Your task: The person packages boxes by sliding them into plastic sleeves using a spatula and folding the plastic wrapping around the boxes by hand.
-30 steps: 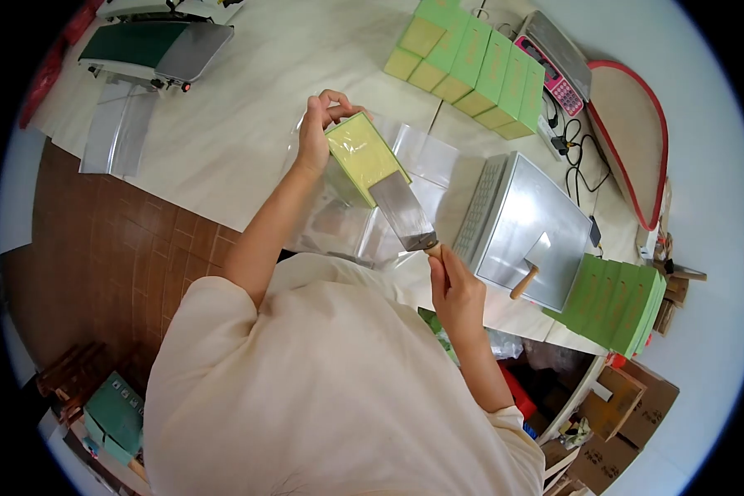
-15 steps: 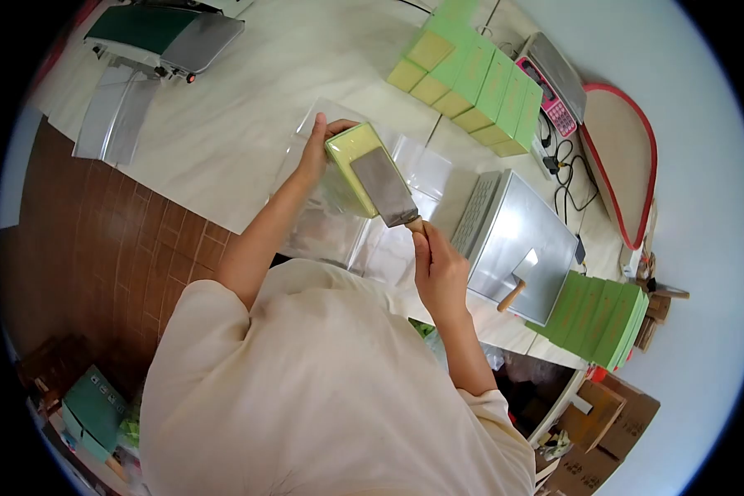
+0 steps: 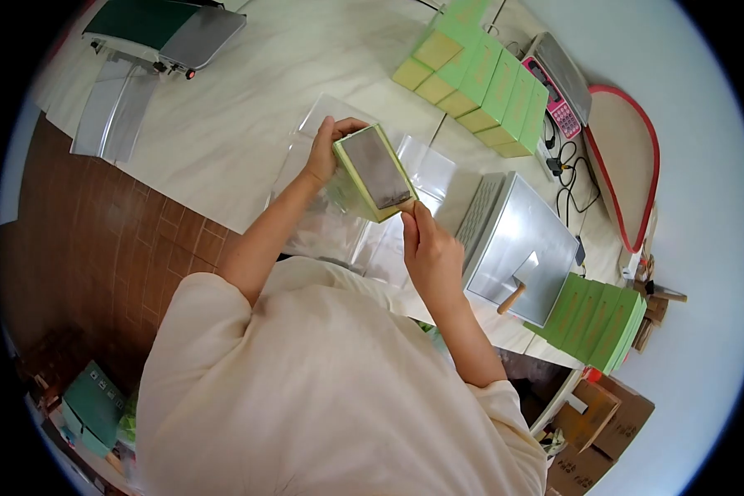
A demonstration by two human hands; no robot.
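Observation:
My left hand (image 3: 329,150) is closed around the far left side of a light green box (image 3: 357,197), held tilted above the table. My right hand (image 3: 434,248) grips a scraper with a broad, flat metal blade (image 3: 376,168). The blade lies over the box's upper face, almost filling it within the green rim. Most of the scraper's handle is hidden in my fingers. What lies under the blade cannot be seen. Below both hands is clear plastic sheeting or trays (image 3: 318,227) on the pale table.
A silver metal case (image 3: 529,240) stands at right with a second wooden-handled scraper (image 3: 514,293) on it. Green boxes line up at the back (image 3: 479,87) and at right (image 3: 591,318). A scale with pink keypad (image 3: 558,112) and black cables (image 3: 566,178) lie near the wall.
The scraper has moved up and left across the box, so its blade now covers nearly the whole face. My right hand has come closer to the box's lower edge.

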